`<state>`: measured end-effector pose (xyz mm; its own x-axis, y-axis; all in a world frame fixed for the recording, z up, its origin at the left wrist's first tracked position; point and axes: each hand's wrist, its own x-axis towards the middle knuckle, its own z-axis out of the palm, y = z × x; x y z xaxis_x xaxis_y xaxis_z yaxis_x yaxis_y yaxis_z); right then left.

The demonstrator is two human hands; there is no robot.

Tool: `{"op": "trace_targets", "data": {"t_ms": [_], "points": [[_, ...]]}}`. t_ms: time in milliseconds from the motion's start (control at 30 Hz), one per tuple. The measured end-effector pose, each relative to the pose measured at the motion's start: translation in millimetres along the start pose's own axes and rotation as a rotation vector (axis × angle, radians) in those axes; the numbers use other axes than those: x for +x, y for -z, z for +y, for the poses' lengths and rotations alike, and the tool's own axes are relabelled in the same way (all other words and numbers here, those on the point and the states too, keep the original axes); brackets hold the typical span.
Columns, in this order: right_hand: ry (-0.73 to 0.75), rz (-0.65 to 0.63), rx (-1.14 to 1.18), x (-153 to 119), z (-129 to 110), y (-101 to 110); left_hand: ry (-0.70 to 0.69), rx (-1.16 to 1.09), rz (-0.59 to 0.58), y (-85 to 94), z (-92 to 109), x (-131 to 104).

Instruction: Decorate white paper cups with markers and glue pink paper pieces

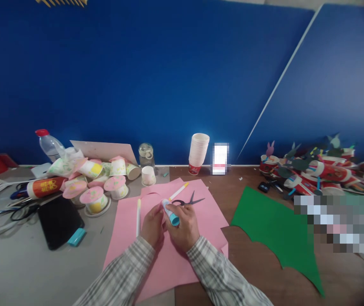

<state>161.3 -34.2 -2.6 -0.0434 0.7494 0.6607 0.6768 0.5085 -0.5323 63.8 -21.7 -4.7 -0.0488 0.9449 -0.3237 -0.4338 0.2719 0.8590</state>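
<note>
My right hand (184,225) is closed around a glue stick (171,213), a white tube with a light-blue end, held at a slant. Close against it, my left hand (153,227) has its fingers pinched near the tube's upper end; whatever they hold is hidden. Both hands are above overlapping sheets of pink paper (169,272). Just beyond my right hand lie dark-handled scissors (192,199) with the blades spread. A white marker with a yellow end (178,191) rests beside them, and a similar marker (138,217) is left of my left hand.
Green paper with scalloped edges (277,225) lies at right, before a pile of decorated red cups (331,172). A stack of paper cups (198,153) stands at the back. Pink-topped cups (92,199), a black tablet-like slab (60,221) and a blue cap (76,237) are at left.
</note>
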Motion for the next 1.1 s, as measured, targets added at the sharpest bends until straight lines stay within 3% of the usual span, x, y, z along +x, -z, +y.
{"op": "trace_targets", "data": {"t_ms": [167,333,500,700,767,933,1100], "points": [[-0.055,0.093,0.045,1,4,1,-0.052,-0.029,-0.006,4.2,-4,3],[-0.297,0.295,0.26,7,12,7,0.046,-0.105,0.025,4.5,-1,2],[-0.447,0.247,0.486,7,15,5,0.06,-0.17,0.005,4.9,-2,3],[-0.521,0.207,0.789,5,14,3,0.138,-0.264,-0.055,4.9,-2,4],[-0.52,0.216,0.765,6,13,3,0.137,-0.275,-0.08,5.8,-3,5],[-0.42,0.236,0.452,6,10,4,0.087,-0.257,-0.063,8.5,-8,7],[-0.35,0.285,0.464,5,4,15,0.103,-0.28,-0.04,10.3,-10,10]]}}
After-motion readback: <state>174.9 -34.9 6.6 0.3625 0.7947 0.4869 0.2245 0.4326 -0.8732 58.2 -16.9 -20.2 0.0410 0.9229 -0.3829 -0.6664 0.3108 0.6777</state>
